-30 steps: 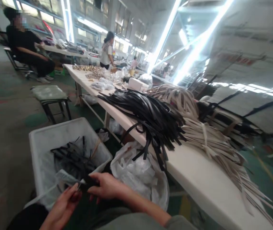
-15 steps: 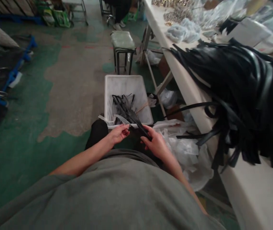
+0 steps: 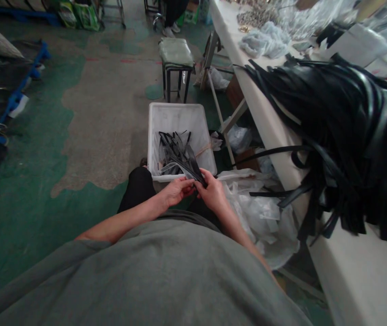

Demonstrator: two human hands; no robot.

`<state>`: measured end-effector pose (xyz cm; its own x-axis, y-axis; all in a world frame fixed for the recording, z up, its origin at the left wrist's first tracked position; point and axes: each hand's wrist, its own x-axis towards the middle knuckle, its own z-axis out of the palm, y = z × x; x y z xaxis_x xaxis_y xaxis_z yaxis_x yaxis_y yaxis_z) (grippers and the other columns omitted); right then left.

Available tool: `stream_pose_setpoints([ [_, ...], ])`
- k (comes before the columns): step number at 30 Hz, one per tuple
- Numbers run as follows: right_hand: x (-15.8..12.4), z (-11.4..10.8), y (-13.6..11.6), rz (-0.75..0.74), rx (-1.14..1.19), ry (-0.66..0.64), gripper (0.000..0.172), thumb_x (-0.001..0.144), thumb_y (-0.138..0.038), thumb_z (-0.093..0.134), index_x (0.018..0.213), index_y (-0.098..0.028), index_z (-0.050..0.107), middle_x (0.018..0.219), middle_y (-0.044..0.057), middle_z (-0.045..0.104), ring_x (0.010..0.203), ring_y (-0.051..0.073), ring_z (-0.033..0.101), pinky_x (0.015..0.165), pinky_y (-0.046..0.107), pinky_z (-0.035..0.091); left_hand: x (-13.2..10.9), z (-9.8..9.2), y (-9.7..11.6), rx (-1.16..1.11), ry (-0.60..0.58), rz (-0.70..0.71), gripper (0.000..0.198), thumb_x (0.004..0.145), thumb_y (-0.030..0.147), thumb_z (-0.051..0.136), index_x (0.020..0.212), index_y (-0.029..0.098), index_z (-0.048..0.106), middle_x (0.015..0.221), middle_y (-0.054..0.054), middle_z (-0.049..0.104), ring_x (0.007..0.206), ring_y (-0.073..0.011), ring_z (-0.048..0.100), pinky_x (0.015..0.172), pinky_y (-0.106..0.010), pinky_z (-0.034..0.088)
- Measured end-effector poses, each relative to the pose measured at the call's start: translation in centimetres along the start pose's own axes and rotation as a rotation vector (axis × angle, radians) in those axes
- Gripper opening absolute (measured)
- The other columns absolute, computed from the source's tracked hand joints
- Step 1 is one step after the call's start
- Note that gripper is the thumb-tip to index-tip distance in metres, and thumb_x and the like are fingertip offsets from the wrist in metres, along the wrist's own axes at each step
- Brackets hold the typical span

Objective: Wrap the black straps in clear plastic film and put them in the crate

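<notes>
My right hand (image 3: 211, 190) is closed around a bundle of narrow black strips (image 3: 197, 171), which slant forward over the near rim of a white plastic bin (image 3: 203, 117). My left hand (image 3: 179, 190) pinches at a thin, pale see-through strip (image 3: 183, 170) alongside that bundle. The fingertips of both hands meet or nearly meet; the exact grip is partly hidden. More black strips (image 3: 173, 147) lie loose inside the bin, beyond my hands.
To the right, a large heap of black strips (image 3: 342, 113) hangs over the edge of a long white table (image 3: 268, 122). Clear plastic bags (image 3: 264, 213) bulge below it. A padded stool (image 3: 177, 52) stands behind the bin. A blue pallet (image 3: 16, 97) is at left; a person's legs (image 3: 173, 13) show far off.
My left hand has moved right, up to my right hand and the black strips. The pale strip has shifted right with it and now lies against the bundle. The view has shifted slightly.
</notes>
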<state>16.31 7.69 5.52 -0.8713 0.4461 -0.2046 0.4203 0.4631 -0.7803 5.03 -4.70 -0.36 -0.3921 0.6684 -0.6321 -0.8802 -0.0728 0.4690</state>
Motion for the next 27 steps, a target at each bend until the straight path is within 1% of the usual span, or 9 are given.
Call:
stream_pose_setpoints([
  [2,0.1,-0.2,0.2,0.018,0.036,-0.050,0.048,0.086,-0.023,0.059,0.133,-0.023,0.052,0.081,0.000,0.072,0.051,0.012,0.064,0.053,0.025,0.052,0.1,-0.2,0.2,-0.015,0.025,0.034,0.013,0.074,0.005,0.070,0.072,0.013,0.059,0.058,0.004,0.059,0.047,-0.0061,0.055,0.053,-0.020,0.053],
  [4,-0.4,-0.7,0.4,0.041,0.085,-0.107,0.051,0.085,-0.022,0.060,0.135,-0.023,0.049,0.086,0.001,0.072,0.052,0.012,0.064,0.052,0.025,0.052,0.2,-0.8,1.0,-0.039,0.111,0.084,0.019,0.075,0.004,0.068,0.067,0.014,0.055,0.054,0.006,0.055,0.044,-0.0047,0.051,0.053,-0.020,0.053],
  [6,-0.9,-1.1,0.5,0.044,0.089,-0.115,0.053,0.085,-0.020,0.059,0.136,-0.025,0.049,0.088,0.001,0.072,0.052,0.012,0.064,0.051,0.025,0.051,0.4,-1.4,1.7,-0.045,0.169,0.100,0.022,0.076,0.004,0.067,0.065,0.014,0.052,0.053,0.007,0.053,0.042,-0.0038,0.049,0.053,-0.020,0.053],
  [12,0.4,0.0,0.5,-0.037,-0.008,0.019,0.046,0.083,-0.020,0.062,0.128,-0.023,0.056,0.080,0.000,0.072,0.066,0.016,0.066,0.064,0.029,0.052,0.0,-0.1,0.3,0.037,0.022,-0.014,0.012,0.075,0.006,0.071,0.074,0.012,0.061,0.059,0.003,0.060,0.047,-0.0060,0.055,0.053,-0.020,0.053],
  [14,0.4,-0.4,0.6,-0.036,0.054,-0.018,0.047,0.082,-0.022,0.062,0.129,-0.022,0.056,0.082,0.001,0.072,0.066,0.016,0.066,0.063,0.028,0.053,-0.1,-0.1,0.4,0.020,0.043,0.000,0.014,0.075,0.006,0.072,0.073,0.013,0.060,0.058,0.004,0.059,0.045,-0.0051,0.053,0.054,-0.020,0.054],
  [16,-0.2,-0.9,0.6,-0.014,0.163,-0.104,0.047,0.082,-0.023,0.061,0.128,-0.022,0.056,0.085,0.001,0.072,0.064,0.015,0.066,0.056,0.025,0.053,-0.1,-0.5,1.0,-0.013,0.079,0.023,0.017,0.076,0.006,0.071,0.069,0.014,0.057,0.055,0.006,0.056,0.044,-0.0043,0.051,0.055,-0.021,0.055],
  [19,-0.9,-0.7,0.3,0.043,0.389,-0.153,0.039,0.081,-0.029,0.061,0.119,-0.021,0.061,0.082,0.000,0.069,0.056,0.012,0.062,0.045,0.022,0.050,-0.3,-0.8,1.6,-0.038,0.089,0.018,0.021,0.078,0.006,0.068,0.066,0.014,0.054,0.054,0.006,0.054,0.044,-0.0043,0.050,0.055,-0.021,0.055],
  [23,-0.1,1.3,0.2,0.096,0.640,-0.022,0.027,0.076,-0.038,0.065,0.093,-0.018,0.063,0.072,-0.003,0.063,0.044,0.007,0.050,0.038,0.019,0.042,-1.0,0.1,1.5,-0.001,0.006,-0.044,0.008,0.082,0.007,0.065,0.076,0.011,0.062,0.057,0.004,0.057,0.045,-0.0047,0.052,0.055,-0.021,0.056],
  [27,0.6,1.5,1.1,0.027,0.652,0.125,0.022,0.081,-0.038,0.063,0.091,-0.018,0.065,0.069,-0.003,0.064,0.041,0.005,0.046,0.042,0.020,0.040,-1.9,0.7,2.1,-0.034,-0.030,-0.010,0.015,0.081,0.007,0.066,0.069,0.012,0.059,0.053,0.005,0.053,0.046,-0.0042,0.052,0.058,-0.021,0.057],
])
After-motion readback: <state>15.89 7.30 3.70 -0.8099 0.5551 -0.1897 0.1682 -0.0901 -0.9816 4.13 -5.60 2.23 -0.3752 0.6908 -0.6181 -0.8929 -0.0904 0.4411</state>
